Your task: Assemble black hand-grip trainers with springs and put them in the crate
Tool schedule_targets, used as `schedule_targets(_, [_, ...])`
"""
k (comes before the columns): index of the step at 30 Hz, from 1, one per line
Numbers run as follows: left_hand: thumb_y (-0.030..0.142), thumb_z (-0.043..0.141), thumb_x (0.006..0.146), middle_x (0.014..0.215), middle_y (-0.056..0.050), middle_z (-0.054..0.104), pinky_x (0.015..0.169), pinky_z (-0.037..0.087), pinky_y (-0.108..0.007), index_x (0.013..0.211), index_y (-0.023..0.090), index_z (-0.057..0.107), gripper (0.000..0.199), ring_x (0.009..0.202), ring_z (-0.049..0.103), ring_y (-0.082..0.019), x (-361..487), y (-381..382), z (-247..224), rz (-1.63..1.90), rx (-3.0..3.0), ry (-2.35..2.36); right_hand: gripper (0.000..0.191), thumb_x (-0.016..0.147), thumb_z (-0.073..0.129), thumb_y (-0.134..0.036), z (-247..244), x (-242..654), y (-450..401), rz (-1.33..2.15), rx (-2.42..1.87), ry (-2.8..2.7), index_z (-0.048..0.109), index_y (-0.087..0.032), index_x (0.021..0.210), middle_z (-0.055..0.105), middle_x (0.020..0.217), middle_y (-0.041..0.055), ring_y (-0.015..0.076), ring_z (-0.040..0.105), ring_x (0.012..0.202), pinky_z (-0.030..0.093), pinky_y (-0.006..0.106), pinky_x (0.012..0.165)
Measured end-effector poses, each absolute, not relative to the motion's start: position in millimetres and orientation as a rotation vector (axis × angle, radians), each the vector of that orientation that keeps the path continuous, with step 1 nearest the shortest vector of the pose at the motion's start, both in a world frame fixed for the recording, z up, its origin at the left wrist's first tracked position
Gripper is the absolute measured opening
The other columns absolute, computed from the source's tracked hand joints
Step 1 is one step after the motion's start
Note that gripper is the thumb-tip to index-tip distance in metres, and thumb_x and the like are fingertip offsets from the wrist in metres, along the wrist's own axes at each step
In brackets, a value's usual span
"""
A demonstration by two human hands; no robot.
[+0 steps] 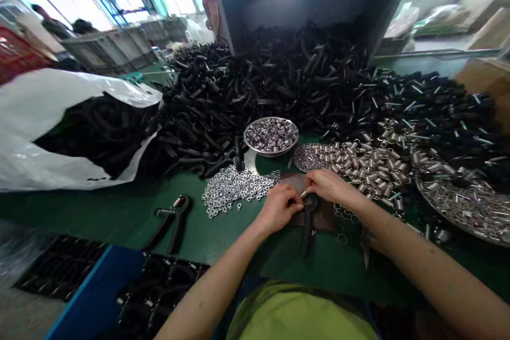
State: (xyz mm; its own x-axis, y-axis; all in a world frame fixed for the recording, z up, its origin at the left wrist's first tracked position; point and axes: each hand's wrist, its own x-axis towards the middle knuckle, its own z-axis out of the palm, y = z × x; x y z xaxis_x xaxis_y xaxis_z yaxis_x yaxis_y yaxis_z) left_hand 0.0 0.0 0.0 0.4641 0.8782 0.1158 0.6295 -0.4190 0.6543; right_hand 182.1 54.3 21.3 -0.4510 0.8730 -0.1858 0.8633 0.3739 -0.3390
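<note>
- The brown pad (326,218) lies on the green table (239,255), with a black handle piece (308,226) on it, rounded head toward the pad's far side and lower end past its near edge
- Over the pad, the right hand (326,186) pinches a small spring (303,193) at the head of the handle piece
- At the pad's far left part, the left hand (281,206) has its fingertips drawn in beside the spring and the handle's head; whether they grip either one, I cannot tell
- Left of the pad, loose metal rings (235,188) are spread, and farther left lies a black clamp (173,218) with its legs apart
- Beyond the pad stands a steel bowl (271,136) of small metal parts, and past it a heap of black parts (279,82) spills from a tilted grey crate (314,2)
- Right of the pad and beyond it, a pile of springs (370,167); farther right, a large round tray (424,196) of metal pins
- Left of the pad and nearer the wearer, a blue box (93,292) beside more black clamps (159,292)
</note>
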Motion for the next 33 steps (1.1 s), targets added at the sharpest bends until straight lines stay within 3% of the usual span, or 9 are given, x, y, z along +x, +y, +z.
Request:
schedule_targets(3, [0.022,0.065,0.075,0.088,-0.001,0.063,0.083,0.037,-0.031,0.076,0.02,0.064,0.003,0.093,0.052,-0.02,4,2,3,0.565,2.194,1.277,0.001,0.071,0.062,-0.019,21,179,55,0.639,-1.597,-2.581,0.062,-0.02,0.072,0.065,0.072,0.0016,0.0179,0.059,0.072,0.033,0.025,0.058])
schedule_targets(8, [0.021,0.064,0.074,0.089,-0.002,0.061,0.084,0.038,-0.032,0.076,0.02,0.063,0.002,0.094,0.051,-0.021,5,8,7,0.476,2.195,1.23,0.018,0.079,0.056,-0.021,26,192,25,0.603,-1.554,-2.484,0.06,-0.02,0.096,0.065,0.095,0.0042,0.0185,0.058,0.09,0.041,0.028,0.076])
schedule_targets(11, [0.02,0.063,0.074,0.09,-0.002,0.06,0.084,0.038,-0.031,0.076,0.019,0.062,0.002,0.093,0.052,-0.02,4,13,6,0.457,2.172,1.163,0.019,0.085,0.049,-0.027,27,226,-15,0.517,-1.567,-2.317,0.06,-0.02,0.1,0.063,0.1,0.0072,0.0204,0.057,0.096,0.043,0.033,0.083])
schedule_targets(17, [0.021,0.065,0.07,0.089,-0.001,0.059,0.078,0.04,-0.026,0.075,0.018,0.062,0.006,0.088,0.054,-0.017,4,21,-5,0.444,1.939,1.16,0.039,0.081,0.049,-0.052,-7,323,-108,0.279,-1.868,-2.171,0.062,-0.022,0.101,0.065,0.099,0.0086,0.0261,0.061,0.089,0.05,0.039,0.075])
schedule_targets(21, [0.02,0.066,0.068,0.087,0.0,0.059,0.075,0.04,-0.025,0.073,0.018,0.061,0.007,0.084,0.054,-0.015,4,20,-9,0.479,1.843,1.161,0.048,0.076,0.048,-0.063,-35,352,-143,0.213,-1.994,-2.127,0.062,-0.018,0.087,0.066,0.086,0.0107,0.0279,0.063,0.082,0.05,0.042,0.073])
schedule_targets(26, [0.022,0.067,0.068,0.083,0.0,0.058,0.073,0.039,-0.024,0.072,0.018,0.062,0.008,0.082,0.054,-0.015,3,17,-8,0.529,1.796,1.171,0.04,0.08,0.045,-0.059,-12,335,-138,0.41,-2.077,-2.0,0.059,-0.022,0.088,0.069,0.077,0.0064,0.024,0.066,0.066,0.05,0.033,0.054])
schedule_targets(30, [0.021,0.068,0.066,0.082,0.0,0.057,0.071,0.039,-0.024,0.07,0.017,0.062,0.008,0.079,0.053,-0.014,4,17,-9,0.53,1.75,1.187,0.035,0.09,0.037,-0.044,39,287,-110,0.502,-1.805,-1.941,0.054,-0.026,0.114,0.069,0.098,0.0042,0.0199,0.067,0.08,0.053,0.031,0.068])
schedule_targets(33, [0.02,0.068,0.066,0.081,0.001,0.057,0.07,0.039,-0.024,0.068,0.016,0.062,0.008,0.078,0.053,-0.014,5,17,-11,0.531,1.741,1.209,0.041,0.094,0.03,-0.036,53,249,-85,0.411,-1.65,-1.8,0.042,-0.025,0.131,0.069,0.098,0.0044,0.0168,0.067,0.073,0.054,0.028,0.064])
